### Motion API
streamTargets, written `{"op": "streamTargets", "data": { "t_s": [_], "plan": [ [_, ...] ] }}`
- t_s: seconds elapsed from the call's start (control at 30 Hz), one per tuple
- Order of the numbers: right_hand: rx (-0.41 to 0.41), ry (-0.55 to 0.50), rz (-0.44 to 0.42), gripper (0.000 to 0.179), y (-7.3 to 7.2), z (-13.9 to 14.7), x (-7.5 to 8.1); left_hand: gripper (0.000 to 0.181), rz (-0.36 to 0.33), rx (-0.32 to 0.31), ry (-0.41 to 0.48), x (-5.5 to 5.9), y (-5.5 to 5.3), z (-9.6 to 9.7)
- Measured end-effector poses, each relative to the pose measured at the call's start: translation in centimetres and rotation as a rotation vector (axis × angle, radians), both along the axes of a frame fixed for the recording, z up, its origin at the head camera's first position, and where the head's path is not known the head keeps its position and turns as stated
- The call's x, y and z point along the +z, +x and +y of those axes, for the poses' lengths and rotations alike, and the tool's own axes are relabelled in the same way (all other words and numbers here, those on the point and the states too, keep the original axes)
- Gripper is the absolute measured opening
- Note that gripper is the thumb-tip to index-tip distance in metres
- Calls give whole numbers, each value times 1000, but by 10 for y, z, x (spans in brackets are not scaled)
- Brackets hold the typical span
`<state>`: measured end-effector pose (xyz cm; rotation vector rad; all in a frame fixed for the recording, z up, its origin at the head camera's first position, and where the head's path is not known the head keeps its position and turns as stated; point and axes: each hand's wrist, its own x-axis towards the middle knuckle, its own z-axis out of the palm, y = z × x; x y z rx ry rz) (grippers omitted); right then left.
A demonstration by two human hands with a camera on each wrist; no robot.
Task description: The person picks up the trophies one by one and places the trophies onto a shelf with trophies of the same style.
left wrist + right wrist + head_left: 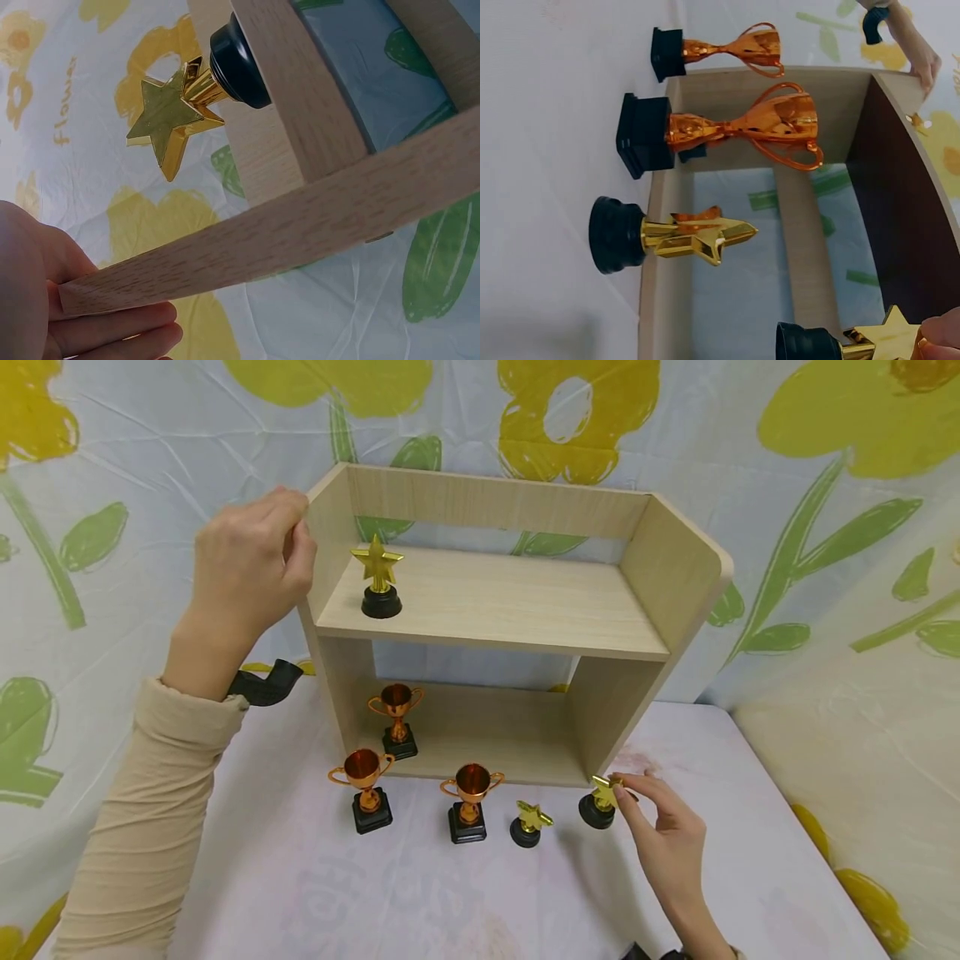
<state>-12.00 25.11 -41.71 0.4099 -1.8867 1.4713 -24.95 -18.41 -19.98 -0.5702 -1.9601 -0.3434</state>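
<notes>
My left hand (251, 560) grips the upper left side panel of a small wooden shelf (487, 643); in the left wrist view the fingers (120, 330) wrap the panel's edge. My right hand (671, 835) pinches a gold star trophy (600, 802) by its star, near the shelf's lower right corner; its black base hangs free in the right wrist view. Another star trophy (527, 825) stands on the table to its left. A third star trophy (379, 578) is on the upper shelf, at the left end, close to my left hand.
Two bronze cup trophies, the left cup (367, 792) and the middle cup (470, 803), stand on the table before the shelf. A third cup (398, 720) stands on the lower shelf at the left. Behind hangs a flower-printed cloth (675, 435). The table's right edge (795, 827) slants forward.
</notes>
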Motion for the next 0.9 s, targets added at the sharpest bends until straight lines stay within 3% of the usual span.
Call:
{"op": "streamTargets", "data": {
  "t_s": [0.9],
  "plan": [
    [-4, 39, 22, 28, 1, 2, 38, 21, -3, -7, 0, 2, 0, 0]
  ]
}}
